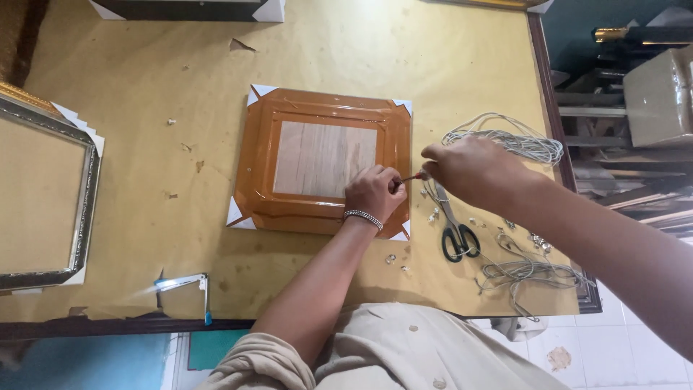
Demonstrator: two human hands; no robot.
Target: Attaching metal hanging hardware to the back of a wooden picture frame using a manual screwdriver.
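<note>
Both hands met at the frame's (323,160) right edge. Left hand (373,192) pinched a screw; right hand's (468,167) fingers gripped a screwdriver (413,177) lying level, tip leftward

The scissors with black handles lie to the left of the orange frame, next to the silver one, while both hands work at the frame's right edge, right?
Not quite. The scissors lie to the right of the orange frame, beside the coiled cord, as the head view shows. Both the left hand and the right hand do work at that frame's right edge.

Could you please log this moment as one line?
left hand: on orange-taped picture frame back | right hand: holds thin red-handled tool | black-handled scissors beside
</note>
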